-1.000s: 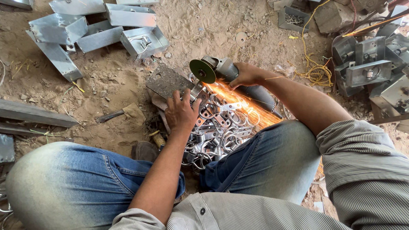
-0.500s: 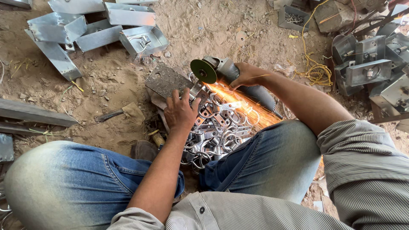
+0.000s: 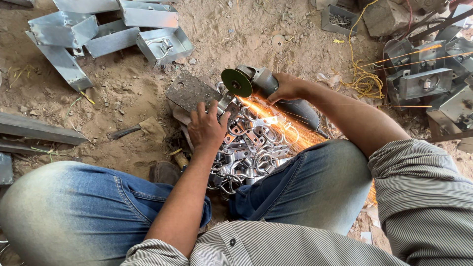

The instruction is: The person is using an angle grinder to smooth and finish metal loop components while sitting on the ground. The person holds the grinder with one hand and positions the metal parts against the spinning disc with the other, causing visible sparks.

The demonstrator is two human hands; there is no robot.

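- Angle grinder (image 3: 266,86): held low over the sandy ground in front of the seated person's knees; its green disc (image 3: 236,82) faces up and to the left, its edge just above a small metal part (image 3: 227,104).
- Right hand (image 3: 287,87): fingers wrapped fully round the grinder's grey body, a closed grip.
- Left hand (image 3: 207,127): palm down, fingers spread and pressing on the small metal part at the edge of a flat steel plate (image 3: 189,91); fingertips lie just beside the disc.
- Sparks (image 3: 276,118): an orange stream runs from the disc's contact point to the right, over the pile and along the person's right thigh.
- Pile of metal ring brackets (image 3: 246,152): bright, tangled, on the ground between the knees, directly below both hands.
- Hammer (image 3: 135,129): lying on the dirt to the left of the left hand, apart from it.
- Galvanised metal boxes (image 3: 162,44): grouped at upper left, well apart from the hands; more of the same kind at upper right (image 3: 423,81).
- Yellow cord (image 3: 362,79): loose on the ground beyond the right forearm.
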